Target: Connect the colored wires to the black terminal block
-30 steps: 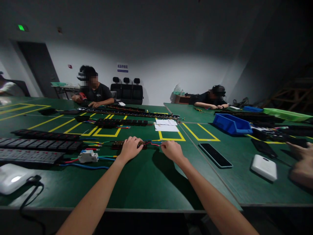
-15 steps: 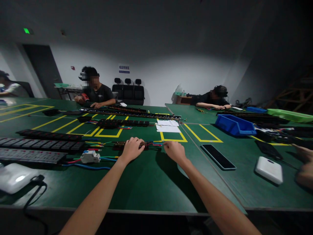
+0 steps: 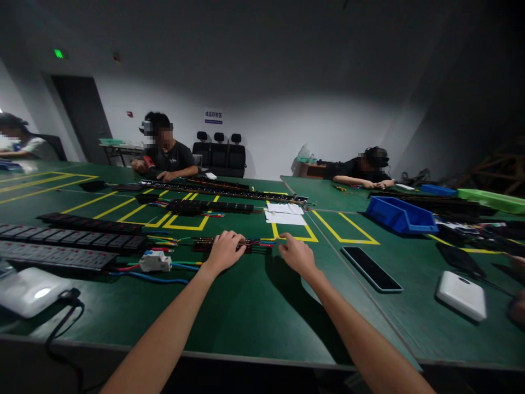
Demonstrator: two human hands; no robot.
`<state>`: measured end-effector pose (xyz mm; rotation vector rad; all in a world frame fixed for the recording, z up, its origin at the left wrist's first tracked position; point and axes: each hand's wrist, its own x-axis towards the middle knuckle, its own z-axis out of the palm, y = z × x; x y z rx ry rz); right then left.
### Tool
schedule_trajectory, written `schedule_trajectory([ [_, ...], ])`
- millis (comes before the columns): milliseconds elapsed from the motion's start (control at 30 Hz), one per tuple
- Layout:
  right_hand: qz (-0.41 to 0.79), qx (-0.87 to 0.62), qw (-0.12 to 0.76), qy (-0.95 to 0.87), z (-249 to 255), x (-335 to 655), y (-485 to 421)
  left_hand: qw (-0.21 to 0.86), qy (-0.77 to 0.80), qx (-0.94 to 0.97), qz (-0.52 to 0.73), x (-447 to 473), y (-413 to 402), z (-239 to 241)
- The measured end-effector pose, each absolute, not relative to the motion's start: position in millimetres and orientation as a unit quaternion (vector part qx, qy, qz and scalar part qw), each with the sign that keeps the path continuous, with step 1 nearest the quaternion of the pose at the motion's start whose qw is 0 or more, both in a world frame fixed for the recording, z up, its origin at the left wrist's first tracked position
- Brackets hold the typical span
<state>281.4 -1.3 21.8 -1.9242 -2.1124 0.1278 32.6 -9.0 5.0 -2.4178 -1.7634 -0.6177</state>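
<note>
My left hand (image 3: 225,251) rests over a short dark strip (image 3: 200,244) with copper-coloured rails, its fingers closed round the strip's right part. From the strip's right end run red, blue and yellow wires (image 3: 262,244). Just right of the wire ends is my right hand (image 3: 297,254), its index finger and thumb parted, with no wire visibly gripped. Left of the strip, several coloured wires lie beside black power strips (image 3: 69,238). A white circuit breaker (image 3: 156,261) with blue, red and green wires sits below them.
A phone (image 3: 371,269), a white box (image 3: 461,295) and a blue bin (image 3: 400,215) stand to the right. White papers (image 3: 284,213) lie ahead near long strips (image 3: 225,191). At left is a white device (image 3: 35,293) with a black cable. People sit across the table, one holding a red tool.
My right fingers have parted and drawn slightly away from the wire ends. My left hand stays on the strip. The whole view has shifted a little.
</note>
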Motion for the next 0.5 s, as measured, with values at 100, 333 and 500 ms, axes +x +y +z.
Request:
schedule_trajectory([
  [100,0.057,-0.655,0.168,-0.734,16.3,282.9,3.6,0.047,-0.575,-0.791,-0.204,33.0,-8.8,3.7],
  [333,0.085,-0.628,0.190,-0.750,3.7,285.3,11.2,0.044,-0.548,-0.810,-0.203,30.5,-9.9,3.7],
  [500,0.092,-0.629,0.203,-0.745,3.8,285.4,10.4,0.032,-0.538,-0.816,-0.208,29.1,-10.0,3.1],
])
